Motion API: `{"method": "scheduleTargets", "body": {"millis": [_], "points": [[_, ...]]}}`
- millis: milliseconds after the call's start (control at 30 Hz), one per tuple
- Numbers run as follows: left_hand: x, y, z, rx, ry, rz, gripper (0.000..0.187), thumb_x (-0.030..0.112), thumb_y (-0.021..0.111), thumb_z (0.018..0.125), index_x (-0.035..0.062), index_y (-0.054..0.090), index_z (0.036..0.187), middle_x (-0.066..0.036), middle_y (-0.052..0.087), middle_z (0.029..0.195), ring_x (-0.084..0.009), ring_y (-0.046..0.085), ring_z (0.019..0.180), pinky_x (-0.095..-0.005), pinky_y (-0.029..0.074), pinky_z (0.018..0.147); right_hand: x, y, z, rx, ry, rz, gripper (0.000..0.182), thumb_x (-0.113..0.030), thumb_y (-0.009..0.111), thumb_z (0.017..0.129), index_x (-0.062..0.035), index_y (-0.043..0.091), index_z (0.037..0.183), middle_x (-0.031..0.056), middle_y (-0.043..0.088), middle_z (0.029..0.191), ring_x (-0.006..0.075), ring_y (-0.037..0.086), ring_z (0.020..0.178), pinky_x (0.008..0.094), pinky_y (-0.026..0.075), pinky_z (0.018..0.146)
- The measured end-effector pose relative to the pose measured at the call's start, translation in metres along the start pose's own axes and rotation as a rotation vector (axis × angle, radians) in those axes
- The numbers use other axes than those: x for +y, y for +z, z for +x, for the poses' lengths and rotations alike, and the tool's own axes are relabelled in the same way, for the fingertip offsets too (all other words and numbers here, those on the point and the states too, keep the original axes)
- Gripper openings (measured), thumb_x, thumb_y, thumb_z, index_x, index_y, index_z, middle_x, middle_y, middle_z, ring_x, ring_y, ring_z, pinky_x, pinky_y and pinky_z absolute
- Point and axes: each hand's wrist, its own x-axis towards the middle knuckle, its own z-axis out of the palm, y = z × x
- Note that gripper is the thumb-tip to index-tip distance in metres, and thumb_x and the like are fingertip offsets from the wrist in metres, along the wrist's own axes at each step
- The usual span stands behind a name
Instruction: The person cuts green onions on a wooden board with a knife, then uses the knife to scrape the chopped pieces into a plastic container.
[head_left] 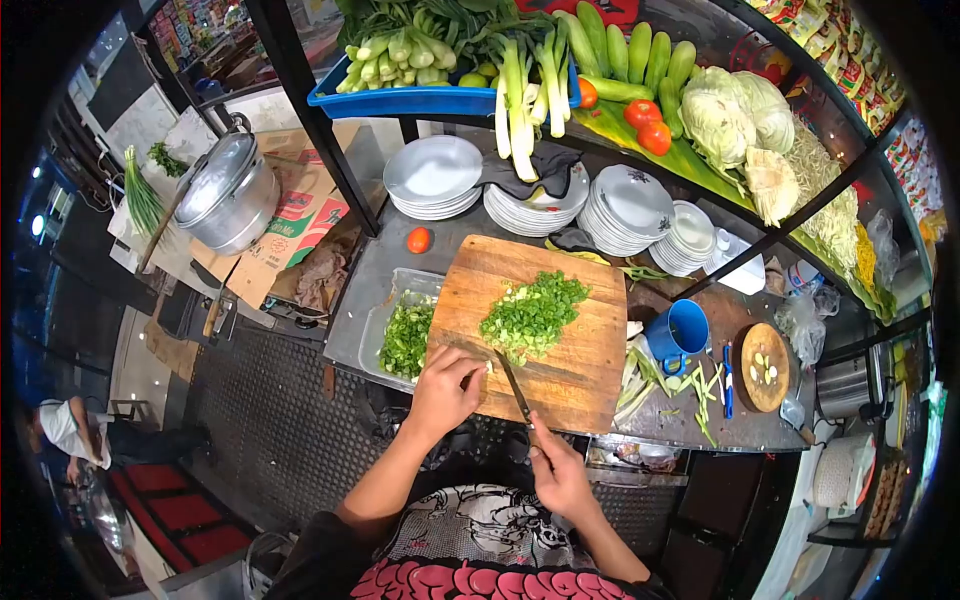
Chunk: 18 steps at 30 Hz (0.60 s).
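Observation:
A wooden cutting board (590, 370) lies at the front of the counter with a heap of chopped green onion (533, 315) on it. My right hand (560, 468) is wrapped round the handle of a kitchen knife (514, 384), whose blade points up and left over the board's lower part. Beside the blade tip, my left hand (447, 390) is closed, its fingertips pinched together; a small pale piece shows at them, too small to name. Left of the board, partly under its edge, a clear plastic container (372, 340) holds more chopped greens (407, 335).
Stacked plates (432, 178) line the counter's back, near a tomato (418, 240). At right are a blue mug (678, 335), onion trimmings (706, 400) and a round wooden board (764, 370). Vegetables fill a blue tray (400, 104) above. A lidded pot (232, 195) stands left; another person (75, 435) is lower left.

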Motion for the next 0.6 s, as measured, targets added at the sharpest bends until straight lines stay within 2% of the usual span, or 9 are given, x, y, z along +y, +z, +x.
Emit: {"method": "scheduleTargets", "body": {"millis": [33,133,167,367,600], "points": [[0.0,0.001,0.0,0.011,0.007,0.001,0.008,-0.002,0.077,0.083,-0.0005,0.074,0.09,-0.013,0.07,0.092,-0.0342,0.066,0.089,-0.0422,0.055,0.082,0.003,0.006,-0.001,-0.018,0.005,-0.021,0.061,-0.005,0.06,0.102,-0.0127,0.046,0.16,0.0198,0.064,0.093,0.0381,0.066,0.08,0.0411,0.054,0.076],[0.002,0.002,-0.001,0.028,-0.014,0.0,0.008,-0.003,0.077,0.082,-0.0008,0.074,0.089,-0.013,0.07,0.091,-0.0343,0.066,0.088,-0.0419,0.055,0.082,-0.004,0.016,-0.004,-0.045,0.065,-0.049,0.061,-0.005,0.06,0.101,-0.0121,0.046,0.16,0.0194,0.061,0.089,0.0381,0.064,0.077,0.0427,0.054,0.072],[0.003,0.003,-0.001,0.033,-0.017,0.015,0.008,-0.003,0.077,0.082,-0.0008,0.074,0.089,-0.013,0.07,0.091,-0.0341,0.066,0.088,-0.0419,0.055,0.082,0.003,0.022,-0.005,-0.023,0.004,-0.039,0.061,-0.005,0.061,0.101,-0.0108,0.046,0.16,0.0197,0.06,0.088,0.0387,0.063,0.075,0.0439,0.053,0.07],[0.009,0.007,-0.002,0.077,-0.039,0.079,0.01,-0.004,0.078,0.081,-0.0004,0.077,0.091,-0.013,0.072,0.09,-0.0335,0.067,0.085,-0.0406,0.055,0.078,0.011,0.033,-0.007,-0.013,0.005,-0.059,0.063,-0.004,0.06,0.1,-0.0096,0.044,0.161,0.0203,0.056,0.087,0.041,0.062,0.072,0.0488,0.053,0.067],[0.011,0.009,-0.004,0.096,-0.048,0.088,0.01,-0.004,0.079,0.081,-0.0008,0.076,0.09,-0.014,0.071,0.089,-0.0343,0.067,0.084,-0.0416,0.055,0.077,0.006,0.033,-0.008,-0.04,0.021,-0.125,0.065,-0.004,0.06,0.099,-0.0088,0.042,0.162,0.0217,0.056,0.089,0.0421,0.062,0.071,0.0496,0.054,0.065]]}}
